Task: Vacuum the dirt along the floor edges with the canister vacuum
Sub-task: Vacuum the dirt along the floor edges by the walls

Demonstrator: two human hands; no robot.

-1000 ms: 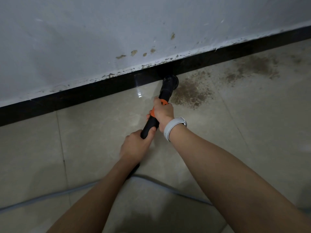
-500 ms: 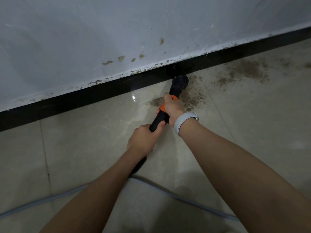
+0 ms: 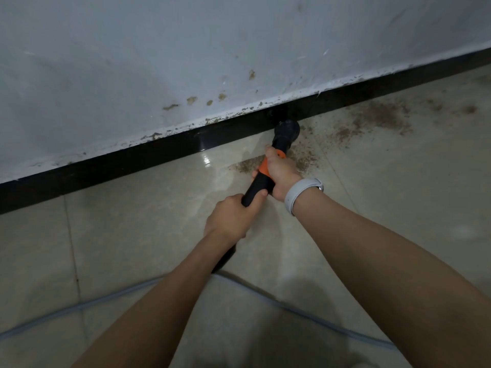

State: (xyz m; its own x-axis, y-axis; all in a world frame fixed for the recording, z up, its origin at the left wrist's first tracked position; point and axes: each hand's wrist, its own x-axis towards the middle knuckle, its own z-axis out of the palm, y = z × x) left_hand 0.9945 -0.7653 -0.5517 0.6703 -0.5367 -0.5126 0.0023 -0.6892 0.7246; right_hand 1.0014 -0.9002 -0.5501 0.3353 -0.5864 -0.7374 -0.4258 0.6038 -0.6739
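Both hands' grip on wand (image 3: 259, 185); nozzle (image 3: 286, 131) ahead at baseboard (image 3: 132, 158).

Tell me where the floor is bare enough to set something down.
Free: the tiles left of the left hand, between baseboard and grey cable. Crowded: dirt spreads right of the nozzle; both hands, right hand forward, hold the wand.

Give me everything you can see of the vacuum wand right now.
The vacuum wand is a black tube, seemingly plastic, with an orange collar partway up. It slants from lower left up to a round black nozzle at the foot of the black baseboard, amid brown dirt. The right hand grips it at the collar, the left hand just behind. Its lower end disappears under the left forearm.
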